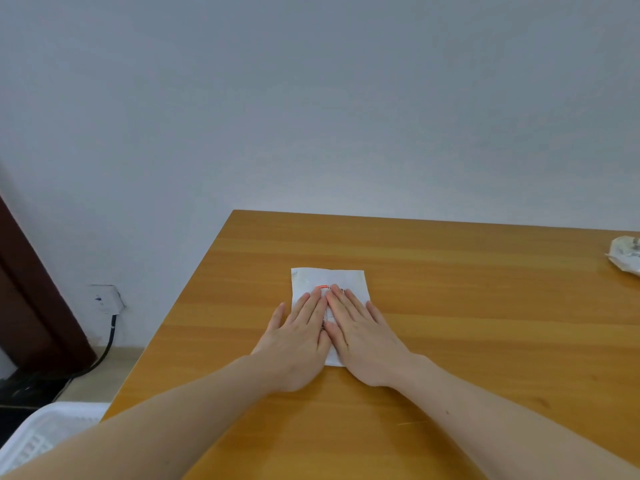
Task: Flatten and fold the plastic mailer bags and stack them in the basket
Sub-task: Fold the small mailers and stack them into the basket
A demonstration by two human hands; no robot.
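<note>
at the far left, below the table edge, a white slotted plastic basket (38, 434) sits low beside the person, likely kept there so finished bags can be dropped in without reaching across; what it holds cannot be made out. a white wall socket (105, 299) with a black cable (111, 332) hangs on the wall behind it.

on the orange-brown wooden table (450, 265) lies a flat white plastic mailer bag with a red-marked label (329, 280). the left hand (298, 336) lies palm down on the bag's left half, fingers straight and together, gripping nothing, with the thumb out over bare wood. the right hand (363, 336) mirrors it on the right half, also flat and spread. the index fingers touch near the bag's middle. this looks like pressing air out before folding. the bag lies directly under both palms, its far edge showing beyond the fingertips and its near corner between the wrists.

at the far right edge, well apart, a crumpled whitish plastic mailer (627, 254) awaits its turn.
</note>
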